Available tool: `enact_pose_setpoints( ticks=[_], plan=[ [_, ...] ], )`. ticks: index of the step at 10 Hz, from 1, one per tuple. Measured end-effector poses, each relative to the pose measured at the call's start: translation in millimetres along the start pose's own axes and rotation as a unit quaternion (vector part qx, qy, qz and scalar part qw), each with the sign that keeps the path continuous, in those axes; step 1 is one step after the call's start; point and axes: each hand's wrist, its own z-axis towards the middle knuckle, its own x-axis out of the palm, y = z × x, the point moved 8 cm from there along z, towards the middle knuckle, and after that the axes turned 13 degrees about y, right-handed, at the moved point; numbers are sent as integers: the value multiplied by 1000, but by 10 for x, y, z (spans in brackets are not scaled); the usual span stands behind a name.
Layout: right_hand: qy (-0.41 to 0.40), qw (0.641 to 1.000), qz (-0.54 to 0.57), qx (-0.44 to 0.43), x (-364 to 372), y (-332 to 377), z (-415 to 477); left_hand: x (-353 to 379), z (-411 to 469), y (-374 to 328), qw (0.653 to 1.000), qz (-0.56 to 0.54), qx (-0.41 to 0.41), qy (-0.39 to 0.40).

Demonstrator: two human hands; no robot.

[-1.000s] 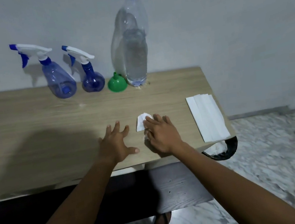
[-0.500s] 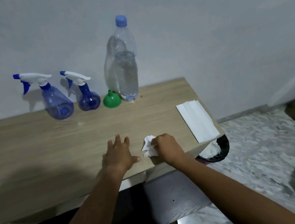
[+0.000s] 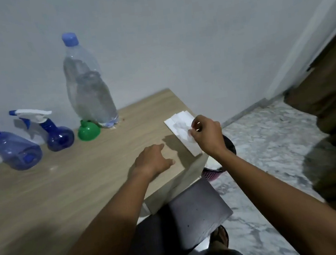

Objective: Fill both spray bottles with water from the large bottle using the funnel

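Funnel (image 3: 88,132) untouched; right hand (image 3: 207,135) pinching crumpled tissue (image 3: 190,135), left hand (image 3: 152,161) relaxed on table (image 3: 65,193).

Funnel (image 3: 88,131) between spray bottle (image 3: 58,135) and large bottle (image 3: 89,88)

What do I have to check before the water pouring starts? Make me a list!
1. Right hand free: not ok, it pinches a crumpled tissue.
2. Left hand free: ok, it rests on the table, holding nothing.
3. Trigger tops off: not ok, on both the pale spray bottle and the dark spray bottle.
4. Large bottle open: not ok, blue cap on.
5. Funnel in a bottle neck: not ok, it sits wide end down on the table.
6. Water in large bottle: ok, partly full.
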Motion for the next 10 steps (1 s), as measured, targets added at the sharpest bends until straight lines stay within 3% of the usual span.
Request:
enact_pose_setpoints(
  ticks=[2, 5, 8, 9, 10],
  plan=[
    [-63, 996, 26, 53, -725, -875, 443, 83, 777, -759, 999, -41, -9, -33],
    [16, 992, -37, 122, -852, -2182, 1550, 106, 1470, -1150, 949, -137, -239, -151],
    [178, 969, -90, 143, -301, -2829, 1964, 73, 1632, -1110, 941, -163, -260, -145],
    [200, 967, -81, 133, -205, -2868, 1895, 82, 1607, -1109, 942, -165, -258, -137],
    [172, 975, -61, 128, -242, -2829, 1862, 57, 1583, -1102, 941, -167, -254, -146]
  ],
)
